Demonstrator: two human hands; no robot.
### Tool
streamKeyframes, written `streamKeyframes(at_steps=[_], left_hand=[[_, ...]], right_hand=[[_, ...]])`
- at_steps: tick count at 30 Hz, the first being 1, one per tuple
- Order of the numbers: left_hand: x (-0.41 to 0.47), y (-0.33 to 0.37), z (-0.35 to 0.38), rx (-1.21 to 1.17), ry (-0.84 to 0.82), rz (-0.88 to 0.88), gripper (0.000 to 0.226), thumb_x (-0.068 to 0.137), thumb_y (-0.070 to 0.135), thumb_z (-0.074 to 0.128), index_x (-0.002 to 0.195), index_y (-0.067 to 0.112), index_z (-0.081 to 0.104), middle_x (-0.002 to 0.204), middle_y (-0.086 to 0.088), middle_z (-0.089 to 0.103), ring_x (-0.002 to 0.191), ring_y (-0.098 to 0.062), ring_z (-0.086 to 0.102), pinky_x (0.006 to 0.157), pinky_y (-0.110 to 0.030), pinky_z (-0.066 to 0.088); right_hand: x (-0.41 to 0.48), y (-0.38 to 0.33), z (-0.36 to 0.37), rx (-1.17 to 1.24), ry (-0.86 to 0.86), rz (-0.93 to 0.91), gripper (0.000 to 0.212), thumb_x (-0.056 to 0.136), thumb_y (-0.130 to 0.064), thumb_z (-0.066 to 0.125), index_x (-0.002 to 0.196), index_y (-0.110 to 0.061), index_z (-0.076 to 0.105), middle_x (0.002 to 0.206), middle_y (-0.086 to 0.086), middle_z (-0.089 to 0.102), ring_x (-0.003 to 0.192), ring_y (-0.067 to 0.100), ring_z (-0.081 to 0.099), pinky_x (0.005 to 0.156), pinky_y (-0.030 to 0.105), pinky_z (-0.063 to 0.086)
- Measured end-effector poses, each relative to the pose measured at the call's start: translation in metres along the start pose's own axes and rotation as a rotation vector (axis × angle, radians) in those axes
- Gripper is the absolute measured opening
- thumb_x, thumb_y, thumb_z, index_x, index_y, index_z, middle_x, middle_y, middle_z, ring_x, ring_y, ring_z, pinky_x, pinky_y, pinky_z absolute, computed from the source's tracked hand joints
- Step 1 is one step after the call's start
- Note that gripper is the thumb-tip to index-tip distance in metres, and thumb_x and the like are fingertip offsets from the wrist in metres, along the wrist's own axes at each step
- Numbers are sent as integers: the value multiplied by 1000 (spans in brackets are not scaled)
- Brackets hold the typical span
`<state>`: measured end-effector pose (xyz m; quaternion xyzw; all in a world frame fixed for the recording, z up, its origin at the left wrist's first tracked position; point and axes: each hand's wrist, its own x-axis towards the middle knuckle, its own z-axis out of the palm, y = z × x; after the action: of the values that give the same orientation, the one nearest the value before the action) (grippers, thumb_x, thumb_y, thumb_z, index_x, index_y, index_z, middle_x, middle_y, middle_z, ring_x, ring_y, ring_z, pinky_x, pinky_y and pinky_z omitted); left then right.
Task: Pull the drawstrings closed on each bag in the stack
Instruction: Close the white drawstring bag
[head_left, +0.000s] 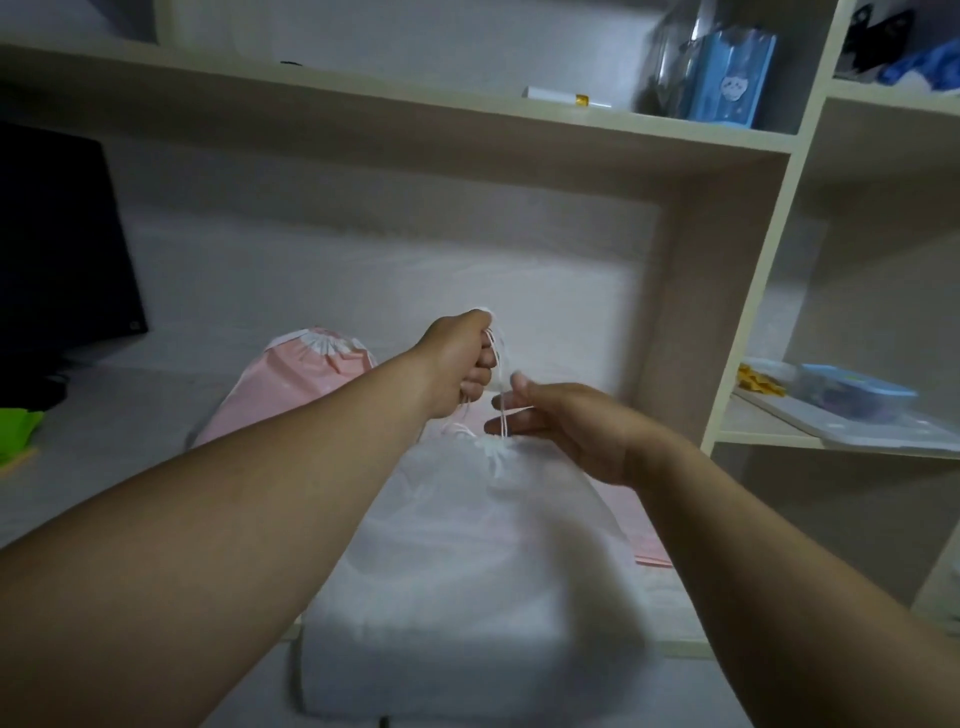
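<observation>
White bag (467, 545) lies near-to-far, cinched mouth pointing far. Left hand (462, 358) fisted on drawstring (503, 421) above it; right hand (566, 426) fingers nearly straight, touching drawstring at mouth.

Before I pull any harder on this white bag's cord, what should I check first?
1. Left hand grips the thin white drawstring cord: ok.
2. Right hand bracing the bag's mouth: not ok; fingers straight beside the cord, gripping nothing.
3. Soft white fabric drawstring bag, mouth gathered: ok, puckered; fully shut, cannot tell.
4. Pink drawstring bag behind it cinched: ok.
5. Flat pink bag underneath, at the right: cannot tell, mouth hidden.
</observation>
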<state>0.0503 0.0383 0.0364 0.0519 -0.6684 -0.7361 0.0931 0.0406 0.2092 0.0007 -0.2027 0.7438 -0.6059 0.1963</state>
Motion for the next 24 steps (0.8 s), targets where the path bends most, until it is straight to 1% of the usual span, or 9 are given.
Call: streamKeyframes(at_steps=[2,3,7,12,14,16,18,21,24], left_hand=[[4,-4,-2,-59,11,-50,25,92,21,42,68,22,36,57,1,36,42,-12,17,38,-16,15],[5,-6,-1,-79,15,-68,26,94,21,41,68,22,36,57,1,35,40,-12,17,38,-16,14],[8,-9,9,-112,19,-66,29,98,21,41,69,19,36,55,0,36,38,-11,18,36,-15,13],[7,-11,17,-88,22,-38,29,100,21,42,71,19,35,59,0,32,37,-10,18,35,-17,12],[8,-14,15,-124,-1,-66,37,104,40,49,76,19,38,61,0,33,39,-10,19,35,-19,14],[8,-12,8,-153,-17,-117,51,91,70,57,84,21,46,63,2,33,43,-9,20,36,-19,17],[12,-9,-4,-193,9,-164,55,80,79,63,87,26,50,62,3,28,46,-9,17,39,-18,16],[23,-9,-27,-243,97,-227,42,84,54,74,81,24,45,61,4,22,43,-10,15,36,-16,16],[33,-15,-52,-219,164,-325,33,83,25,69,75,21,37,61,3,23,38,-11,17,34,-15,17]], right_hand=[[-2,14,9,19,-5,-90,27,102,-17,62,113,3,75,114,22,76,105,32,73,101,44,55],[-2,17,10,2,11,-120,22,100,-13,63,108,2,78,109,18,78,101,29,74,96,42,57],[-1,10,21,-145,109,-175,31,99,-26,69,99,4,76,89,11,75,80,18,68,73,28,53],[-3,6,28,-59,215,-146,22,94,-14,73,92,8,77,87,16,77,77,22,68,76,32,55],[-2,7,28,43,199,-104,17,94,-12,72,85,2,76,91,19,79,78,23,71,79,34,56],[-1,8,25,208,177,-42,11,97,-8,65,89,-3,71,90,17,79,79,22,72,77,34,56],[0,10,21,312,172,32,10,99,-7,60,94,-4,68,84,11,76,72,20,70,72,32,55],[1,15,12,170,292,113,18,91,-11,66,73,-8,69,67,5,67,56,19,61,61,26,51],[-3,14,5,-295,474,191,9,62,-19,72,54,-16,68,59,4,57,55,25,50,53,23,40]])
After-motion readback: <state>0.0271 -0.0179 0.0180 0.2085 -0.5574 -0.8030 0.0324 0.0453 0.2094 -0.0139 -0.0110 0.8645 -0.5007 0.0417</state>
